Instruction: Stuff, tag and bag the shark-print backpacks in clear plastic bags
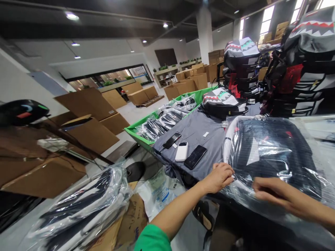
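Note:
A dark backpack in a clear plastic bag [272, 153] lies on the grey-covered table [199, 132] in front of me. My left hand [219, 177] is closed, pinching the bag's near-left edge. My right hand [272, 192] rests on the bag's near edge with its fingers pressed together on the plastic. Just left of the bag lie a white power bank [181, 151] and two dark phones [195, 157].
A green bin [136, 134] of bagged items stands past the table's left end. Shark-pattern backpacks [242, 59] are stacked at the back right. More bagged backpacks [83, 205] lie on cardboard at lower left. Cardboard boxes [89, 104] fill the floor behind.

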Tool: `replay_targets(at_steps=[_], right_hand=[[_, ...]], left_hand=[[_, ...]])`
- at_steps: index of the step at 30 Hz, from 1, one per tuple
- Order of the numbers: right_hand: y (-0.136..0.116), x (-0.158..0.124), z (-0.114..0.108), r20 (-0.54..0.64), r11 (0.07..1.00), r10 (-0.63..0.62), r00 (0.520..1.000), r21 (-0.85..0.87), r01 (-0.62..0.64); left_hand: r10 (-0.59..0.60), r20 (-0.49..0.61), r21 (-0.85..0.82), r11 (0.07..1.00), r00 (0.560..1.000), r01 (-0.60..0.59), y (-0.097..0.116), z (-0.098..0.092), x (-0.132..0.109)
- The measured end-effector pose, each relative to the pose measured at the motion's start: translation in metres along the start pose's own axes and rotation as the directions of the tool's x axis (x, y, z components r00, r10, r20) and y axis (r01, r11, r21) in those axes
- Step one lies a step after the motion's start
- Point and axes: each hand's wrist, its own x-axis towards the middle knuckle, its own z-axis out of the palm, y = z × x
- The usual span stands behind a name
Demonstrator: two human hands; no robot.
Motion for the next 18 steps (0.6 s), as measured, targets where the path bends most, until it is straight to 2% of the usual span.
replay_targets(at_steps=[3, 5, 7, 11, 14, 16, 18], right_hand=[[0.003, 0.065, -0.01, 0.264, 0.995, -0.02, 0.964, -0.093, 0.046], [0.013, 0.095, -0.011, 0.31, 0.974, 0.059, 0.949, -0.227, 0.014], [0.026, 0.111, -0.012, 0.262, 0.946, 0.142, 0.955, -0.321, -0.052], [0.044, 0.11, -0.029, 0.04, 0.879, 0.218, 0.975, -0.443, -0.178], [0.039, 0.094, -0.036, -0.1, 0.843, 0.21, 0.973, -0.485, -0.232], [0.029, 0.083, -0.025, -0.073, 0.874, 0.156, 0.985, -0.455, -0.172], [0.018, 0.08, -0.004, -0.008, 0.893, 0.133, 0.991, -0.433, -0.123]], left_hand=[[0.006, 0.008, 0.032, 0.999, 1.0, -0.006, -0.001, 0.001, 0.0], [0.015, 0.002, 0.041, 0.999, 1.0, -0.015, -0.002, 0.003, 0.0], [0.028, -0.009, 0.042, 0.999, 1.0, -0.027, -0.003, 0.004, -0.001], [0.044, -0.039, 0.032, 0.999, 0.998, -0.043, -0.005, 0.007, -0.003], [0.048, -0.049, 0.027, 0.999, 0.998, -0.046, -0.007, 0.009, -0.003], [0.05, -0.041, 0.03, 0.998, 0.998, -0.048, -0.007, 0.009, -0.003], [0.04, -0.029, 0.025, 0.999, 0.999, -0.04, -0.006, 0.009, -0.002]])
